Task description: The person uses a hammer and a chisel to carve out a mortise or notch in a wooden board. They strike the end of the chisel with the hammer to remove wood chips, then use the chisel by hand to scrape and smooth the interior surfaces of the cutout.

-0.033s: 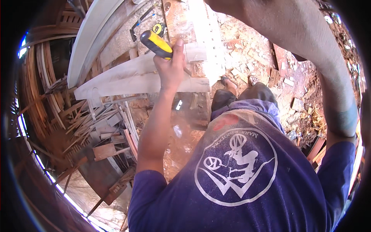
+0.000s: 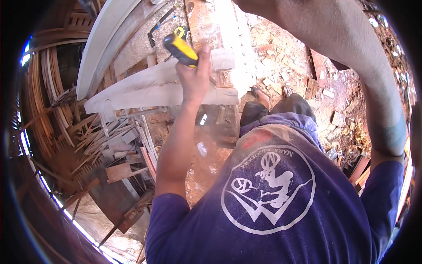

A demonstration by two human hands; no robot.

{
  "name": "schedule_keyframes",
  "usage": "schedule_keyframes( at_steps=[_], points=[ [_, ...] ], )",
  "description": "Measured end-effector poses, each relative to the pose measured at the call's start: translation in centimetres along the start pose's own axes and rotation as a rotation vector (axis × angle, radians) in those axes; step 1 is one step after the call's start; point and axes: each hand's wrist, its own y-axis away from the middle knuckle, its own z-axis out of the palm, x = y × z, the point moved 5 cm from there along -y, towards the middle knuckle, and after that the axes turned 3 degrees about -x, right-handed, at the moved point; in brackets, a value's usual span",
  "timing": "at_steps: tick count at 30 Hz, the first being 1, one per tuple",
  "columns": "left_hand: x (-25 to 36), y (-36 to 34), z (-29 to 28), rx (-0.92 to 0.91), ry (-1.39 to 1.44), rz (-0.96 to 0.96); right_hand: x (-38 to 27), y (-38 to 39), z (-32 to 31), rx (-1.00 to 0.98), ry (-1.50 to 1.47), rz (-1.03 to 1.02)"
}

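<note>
holding tool (image 2: 181, 50) over pale boards (image 2: 145, 97), chip-strewn floor (image 2: 274, 64) beside

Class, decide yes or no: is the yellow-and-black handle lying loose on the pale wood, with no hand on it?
No, the left hand is closed around the lower end of the yellow-and-black handle.

The head view, from the left of two fisheye cameras worn side by side, looks steeply down over the person's own chest, upright and unmirrored. The dark blue shirt (image 2: 268, 198) is close and fills the lower middle; the right forearm (image 2: 334, 35), also large in view, runs out over the top. Farther down, the pale board (image 2: 149, 97) shows from above, pointed left corner and squared right end both in frame, the left hand (image 2: 193, 81) across its near edge. Feet (image 2: 262, 95) appear past the right end.
</note>
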Motion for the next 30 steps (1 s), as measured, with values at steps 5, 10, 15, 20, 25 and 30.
schedule_keyframes(
  at_steps=[5, 10, 15, 20, 25, 30],
  points=[
    [-0.8, 0.7, -0.4, -0.001, -0.089, -0.02, 2.3, -0.9, 0.4, -0.191, -0.081, -0.301],
    [-1.0, 1.0, -0.4, 0.018, -0.11, -0.014, 4.3, -0.4, 1.8, -0.083, -0.211, -0.508],
    [-0.7, -0.1, 0.9, -0.035, -0.179, -0.065, 2.0, -2.6, -1.5, -0.431, -0.226, 0.064],
    [-1.4, -0.2, 0.1, -0.028, -0.258, -0.069, 3.9, 0.0, 4.7, -0.598, -0.079, -0.419],
    [-1.1, -0.6, 2.0, -0.091, -0.158, -0.023, 4.7, -1.9, -2.0, -0.432, 0.023, -0.341],
    [-1.4, 0.3, 0.3, -0.046, -0.209, -0.066, 3.2, -2.5, -0.9, -0.217, -0.261, -0.297]
  ],
)
